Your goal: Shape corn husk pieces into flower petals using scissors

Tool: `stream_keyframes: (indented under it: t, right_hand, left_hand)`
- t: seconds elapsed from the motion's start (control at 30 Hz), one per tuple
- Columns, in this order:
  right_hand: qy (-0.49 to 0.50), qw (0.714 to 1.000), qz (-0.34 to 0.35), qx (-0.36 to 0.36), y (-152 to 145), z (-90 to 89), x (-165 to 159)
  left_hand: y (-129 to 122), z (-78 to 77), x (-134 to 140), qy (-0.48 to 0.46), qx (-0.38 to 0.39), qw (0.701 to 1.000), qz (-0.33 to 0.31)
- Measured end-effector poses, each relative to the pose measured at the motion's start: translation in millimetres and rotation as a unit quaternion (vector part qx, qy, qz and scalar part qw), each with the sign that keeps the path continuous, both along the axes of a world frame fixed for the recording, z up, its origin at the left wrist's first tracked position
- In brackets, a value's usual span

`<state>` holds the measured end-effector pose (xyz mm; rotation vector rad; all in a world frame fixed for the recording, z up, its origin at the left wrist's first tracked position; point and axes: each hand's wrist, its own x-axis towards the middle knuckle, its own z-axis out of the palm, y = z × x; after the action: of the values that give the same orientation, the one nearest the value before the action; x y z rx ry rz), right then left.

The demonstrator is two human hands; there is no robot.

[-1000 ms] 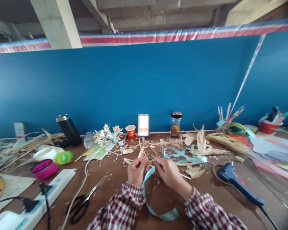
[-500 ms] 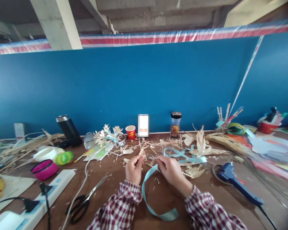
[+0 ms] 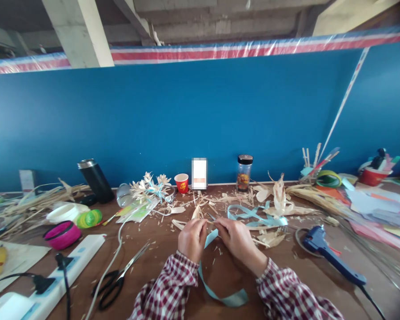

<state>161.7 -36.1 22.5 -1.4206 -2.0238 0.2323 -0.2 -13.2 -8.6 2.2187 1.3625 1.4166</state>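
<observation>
My left hand (image 3: pixel 192 240) is closed, back of the hand up, around the base of a small pale husk flower (image 3: pixel 197 211) whose tips stick up above the fingers. A thin stem seems to run from it towards the other hand. My right hand (image 3: pixel 237 242) pinches a light blue ribbon (image 3: pixel 224 297) close beside the left fingers. The ribbon passes between the hands and curls down onto the brown table (image 3: pixel 166 275). Its pinched end is mostly hidden by the fingers.
Scissors (image 3: pixel 120 280) and a white power strip (image 3: pixel 66 271) lie left; a blue glue gun (image 3: pixel 333 255) lies right. Behind are finished husk flowers (image 3: pixel 151 186), a red paper cup (image 3: pixel 182 183), a lidded jar (image 3: pixel 244 173) and more blue ribbon (image 3: pixel 253 215). Husk scraps litter the table.
My left hand has moved right and rolled over, so its back now faces up and it is nearer my right hand. The ribbon's upper loop is now partly behind it. The right hand has hardly moved.
</observation>
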Motion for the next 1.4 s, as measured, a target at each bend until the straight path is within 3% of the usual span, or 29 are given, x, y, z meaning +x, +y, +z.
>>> stream_keyframes:
  t: [0.1, 0.27, 0.37, 0.5, 0.77, 0.93, 1.03, 1.2, 1.4]
  right_hand:
    - [0.007, 1.000, 0.010, -0.006, -0.5, -0.6, -0.3]
    - [0.010, 1.000, -0.012, -0.011, 2.3, -0.2, 2.9]
    - [0.005, 1.000, -0.022, -0.012, 3.5, 0.5, 4.1]
    - [-0.003, 1.000, -0.007, -0.009, 1.9, 1.0, 2.4]
    - [-0.028, 0.999, 0.015, 0.018, 0.9, -0.1, 3.6]
    - [-0.041, 0.999, 0.016, 0.012, 1.9, -1.6, 3.3]
    - [-0.038, 0.999, 0.008, 0.018, 1.7, -1.2, 2.9]
    - [-0.034, 0.999, 0.010, 0.017, 1.1, 1.2, 4.3]
    - [-0.029, 0.999, 0.004, 0.020, 0.6, 0.7, 4.6]
  left_hand:
    - [0.9, 3.8, -1.6, 0.003, 0.003, 1.000, 0.011]
    - [6.8, 9.4, -6.5, -0.165, -0.070, 0.983, 0.041]
    - [7.5, 10.1, -5.4, -0.213, -0.110, 0.970, 0.030]
    - [4.6, 7.6, 0.5, -0.194, -0.121, 0.973, -0.024]
    - [1.4, 2.2, 2.1, -0.107, -0.104, 0.988, -0.042]
    - [3.0, 1.7, -1.6, -0.001, -0.040, 0.999, 0.015]
    - [6.9, 1.9, -5.9, -0.036, -0.055, 0.997, 0.046]
    - [9.5, 5.2, -5.2, -0.169, -0.133, 0.977, 0.005]
    - [5.9, 5.4, -1.7, -0.108, -0.079, 0.990, -0.046]
